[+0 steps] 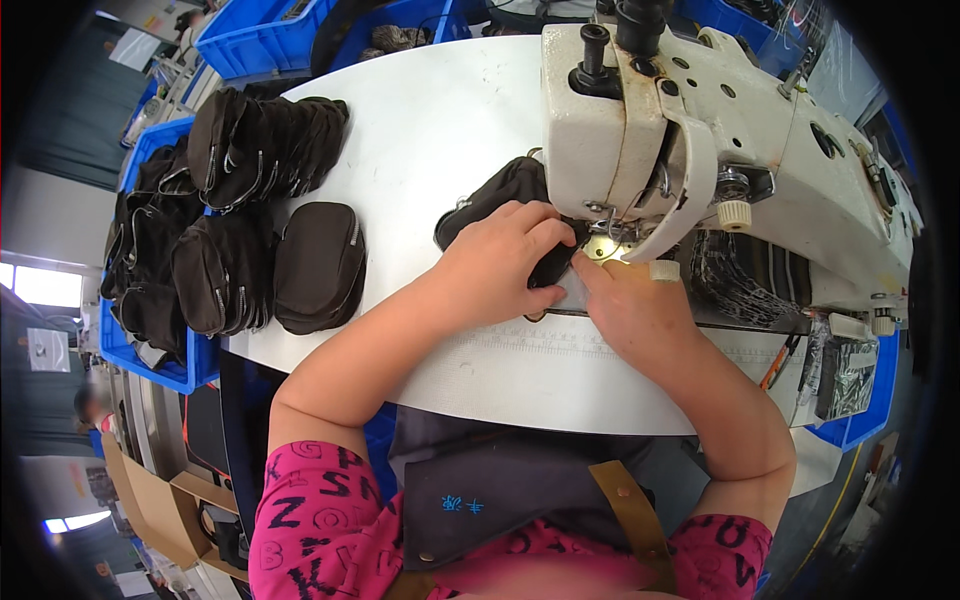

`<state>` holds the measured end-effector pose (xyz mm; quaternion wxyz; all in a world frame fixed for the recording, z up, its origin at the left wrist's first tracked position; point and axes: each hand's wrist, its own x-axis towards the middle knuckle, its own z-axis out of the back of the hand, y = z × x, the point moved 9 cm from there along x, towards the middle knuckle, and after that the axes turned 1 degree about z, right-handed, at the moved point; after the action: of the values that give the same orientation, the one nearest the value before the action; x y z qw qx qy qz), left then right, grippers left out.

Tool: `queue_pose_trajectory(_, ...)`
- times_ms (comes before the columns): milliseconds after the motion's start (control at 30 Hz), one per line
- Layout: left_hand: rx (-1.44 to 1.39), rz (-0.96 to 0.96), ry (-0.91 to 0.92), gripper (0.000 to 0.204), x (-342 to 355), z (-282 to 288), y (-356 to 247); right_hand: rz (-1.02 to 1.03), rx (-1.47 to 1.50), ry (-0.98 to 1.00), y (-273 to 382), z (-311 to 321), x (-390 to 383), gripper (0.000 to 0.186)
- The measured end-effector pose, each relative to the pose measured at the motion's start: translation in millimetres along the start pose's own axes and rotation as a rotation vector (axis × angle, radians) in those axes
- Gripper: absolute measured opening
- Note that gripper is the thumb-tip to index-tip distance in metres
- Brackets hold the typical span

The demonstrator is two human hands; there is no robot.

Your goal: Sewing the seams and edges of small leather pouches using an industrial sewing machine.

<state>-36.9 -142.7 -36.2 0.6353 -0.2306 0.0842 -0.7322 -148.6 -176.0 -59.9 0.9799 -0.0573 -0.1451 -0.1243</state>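
Note:
A black zippered pouch (480, 200) lies at the needle area of a white sewing machine (590, 150), partly hidden by my hands. My left hand (500, 265) grips it from the left, fingers bent over its top and thumb low along its near side. My right hand (640, 305) is just below the presser foot (612, 240), index fingertip at the pouch’s edge and other fingers curled; what they hold is hidden. A light grey patch (572, 295) shows between my hands. The machine’s head covers part of the pouch’s far side.
Black pouches stand stacked (220, 270) at left, some in a blue bin (150, 365), beside one flat pouch (315, 265). Dark pieces (745, 280) lie right of the needle. The white tabletop (420, 100) curves around. Blue crates (245, 35) sit behind; another person (95, 410) is far left.

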Motion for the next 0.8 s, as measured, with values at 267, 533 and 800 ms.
queue_pose_trajectory(267,0.003,0.023,-0.009,0.038,-2.2,-4.2,-9.7,0.015,0.059,0.017,0.7,3.2,-6.7,0.042)
queue_pose_trajectory(533,0.016,-0.033,0.044,0.040,-0.2,-0.4,-10.3,0.041,0.154,0.032,8.7,5.4,-7.6,0.044)
queue_pose_trajectory(800,0.130,-0.205,0.010,0.044,0.5,3.3,-21.9,0.039,0.163,0.029,9.0,4.1,-5.8,0.033)
